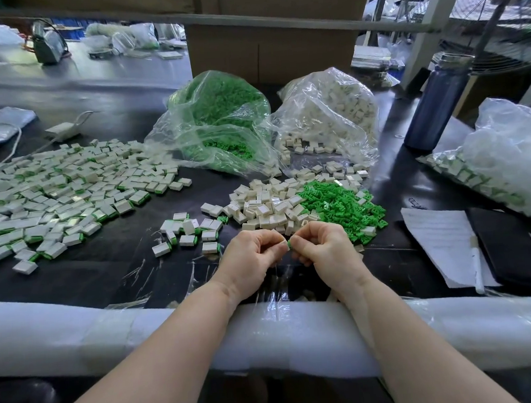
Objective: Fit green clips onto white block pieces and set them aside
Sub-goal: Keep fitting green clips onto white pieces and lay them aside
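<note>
Both hands meeting just above bench (104, 271) edge. Left hand (251, 255) fingers pinching white block (282, 244); right hand (322, 247) fingers pinching green clip (289, 244), touching block's 3 o'clock side. Loose clip pile (341, 208) lying at 1 o'clock.

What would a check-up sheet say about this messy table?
Surface: dark tabletop, padded white front edge.
Job's things: loose green plastic clips beside plain white plastic blocks; finished clipped blocks spread left.
Clutter: dark blue bottle, white papers, clear plastic bags.
Hands: left hand and right hand pinch one small green-and-white piece together.
Cables: white cord far left.
Surroundings: cardboard box behind.
</note>
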### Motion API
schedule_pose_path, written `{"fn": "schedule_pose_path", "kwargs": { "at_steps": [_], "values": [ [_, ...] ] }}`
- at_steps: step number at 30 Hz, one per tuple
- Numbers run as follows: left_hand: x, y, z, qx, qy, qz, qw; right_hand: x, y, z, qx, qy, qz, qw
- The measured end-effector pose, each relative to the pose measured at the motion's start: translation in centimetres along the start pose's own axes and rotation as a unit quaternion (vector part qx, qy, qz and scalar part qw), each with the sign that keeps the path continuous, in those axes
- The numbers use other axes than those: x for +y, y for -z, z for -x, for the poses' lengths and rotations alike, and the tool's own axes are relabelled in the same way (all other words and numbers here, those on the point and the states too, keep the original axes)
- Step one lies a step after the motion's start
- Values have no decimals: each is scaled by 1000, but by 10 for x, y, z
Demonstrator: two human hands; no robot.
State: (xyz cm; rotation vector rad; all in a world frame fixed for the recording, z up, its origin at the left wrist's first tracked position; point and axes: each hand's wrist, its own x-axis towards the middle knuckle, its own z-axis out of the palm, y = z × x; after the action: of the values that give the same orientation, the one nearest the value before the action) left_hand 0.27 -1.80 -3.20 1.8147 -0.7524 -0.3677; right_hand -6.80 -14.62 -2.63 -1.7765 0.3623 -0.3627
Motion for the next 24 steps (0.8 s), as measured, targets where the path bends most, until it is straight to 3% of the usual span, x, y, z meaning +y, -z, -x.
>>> {"fn": "schedule_pose_path", "kwargs": {
  "at_steps": [20,24],
  "values": [
    [2,-1,2,-11,-47,-105,993,0,3,0,-34,1,30,999],
    [2,-2,1,1,-41,-94,995,-1,0,0,-4,9,3,1000]
  ]
}}
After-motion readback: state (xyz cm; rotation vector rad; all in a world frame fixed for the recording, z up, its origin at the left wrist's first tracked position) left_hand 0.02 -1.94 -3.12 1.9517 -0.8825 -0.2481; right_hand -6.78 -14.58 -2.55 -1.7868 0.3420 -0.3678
